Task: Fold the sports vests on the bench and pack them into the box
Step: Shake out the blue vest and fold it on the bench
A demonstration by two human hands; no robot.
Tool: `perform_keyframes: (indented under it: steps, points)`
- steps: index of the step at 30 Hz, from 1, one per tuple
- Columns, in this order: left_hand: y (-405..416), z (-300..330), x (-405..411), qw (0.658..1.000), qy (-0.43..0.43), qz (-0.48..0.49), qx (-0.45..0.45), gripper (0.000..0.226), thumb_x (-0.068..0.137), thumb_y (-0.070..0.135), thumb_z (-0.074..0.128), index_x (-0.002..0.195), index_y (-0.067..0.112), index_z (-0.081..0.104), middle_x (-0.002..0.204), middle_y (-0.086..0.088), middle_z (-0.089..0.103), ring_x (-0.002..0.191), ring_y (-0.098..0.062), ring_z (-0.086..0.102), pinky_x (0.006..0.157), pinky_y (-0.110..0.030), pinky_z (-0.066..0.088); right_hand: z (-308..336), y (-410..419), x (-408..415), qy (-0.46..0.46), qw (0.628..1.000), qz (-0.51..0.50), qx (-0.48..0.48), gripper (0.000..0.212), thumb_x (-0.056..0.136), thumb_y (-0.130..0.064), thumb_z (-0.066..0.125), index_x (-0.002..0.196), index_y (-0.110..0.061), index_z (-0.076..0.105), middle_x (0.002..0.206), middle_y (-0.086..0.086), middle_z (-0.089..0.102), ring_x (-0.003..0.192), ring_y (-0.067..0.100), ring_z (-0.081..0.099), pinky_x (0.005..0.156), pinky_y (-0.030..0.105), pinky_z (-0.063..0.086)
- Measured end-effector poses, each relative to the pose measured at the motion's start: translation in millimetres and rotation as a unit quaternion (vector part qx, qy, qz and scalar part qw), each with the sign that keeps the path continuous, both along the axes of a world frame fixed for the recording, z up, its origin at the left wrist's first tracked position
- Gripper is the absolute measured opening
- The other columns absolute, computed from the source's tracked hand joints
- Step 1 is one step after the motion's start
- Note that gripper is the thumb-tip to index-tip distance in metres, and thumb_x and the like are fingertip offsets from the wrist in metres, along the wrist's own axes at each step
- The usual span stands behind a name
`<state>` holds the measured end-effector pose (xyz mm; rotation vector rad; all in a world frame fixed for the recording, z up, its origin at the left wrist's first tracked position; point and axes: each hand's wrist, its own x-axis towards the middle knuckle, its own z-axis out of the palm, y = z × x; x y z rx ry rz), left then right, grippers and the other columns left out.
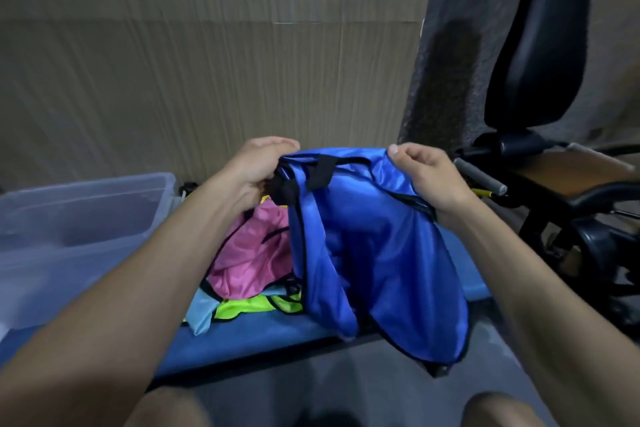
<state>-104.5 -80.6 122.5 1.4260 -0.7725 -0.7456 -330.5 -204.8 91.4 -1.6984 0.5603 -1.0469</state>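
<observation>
We saw both hands gripping the blue vest (363, 253) by its top edge, left hand (256, 170) and right hand (433, 180), above the bench (242, 340). Pink vest (249, 260) and yellow vest (256, 307) lay behind; clear box (79, 218) sat left, black chair (540, 45) farther right.

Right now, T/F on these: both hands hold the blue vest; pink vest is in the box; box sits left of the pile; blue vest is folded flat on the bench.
1. Both the left hand and right hand grip the blue vest. True.
2. The pink vest is in the box. False: it lies on the bench.
3. The box sits left of the pile. True.
4. The blue vest lies folded flat. False: it hangs from both hands, unfolded.
</observation>
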Motion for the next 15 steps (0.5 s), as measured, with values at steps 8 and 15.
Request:
perform_keyframes:
  steps: [8, 15]
  points:
    - [-32.6, -60.3, 50.9, 0.992, 0.111, 0.028, 0.054, 0.035, 0.095, 0.040, 0.068, 0.112, 0.010, 0.067, 0.110, -0.017, 0.073, 0.087, -0.027, 0.071, 0.084, -0.045, 0.059, -41.9, -35.5, 46.7, 0.065, 0.987, -0.030, 0.143, 0.022, 0.095, -0.024, 0.071, 0.081, -0.007, 0.069, 0.088, 0.017, 0.063, 0.082, 0.025, 0.054, 0.077, 0.036, 0.045]
    - [-26.3, -129.6, 56.7, 0.984, -0.145, 0.105, 0.012, 0.025, 0.093, 0.015, 0.071, 0.117, 0.018, 0.063, 0.108, 0.004, 0.066, 0.090, -0.007, 0.063, 0.082, -0.023, 0.048, -126.1, -73.7, 66.7, 0.278, 0.931, -0.235, 0.003, 0.058, 0.091, -0.041, 0.069, 0.134, -0.005, 0.056, 0.127, 0.019, 0.060, 0.121, 0.033, 0.055, 0.104, 0.039, 0.042]
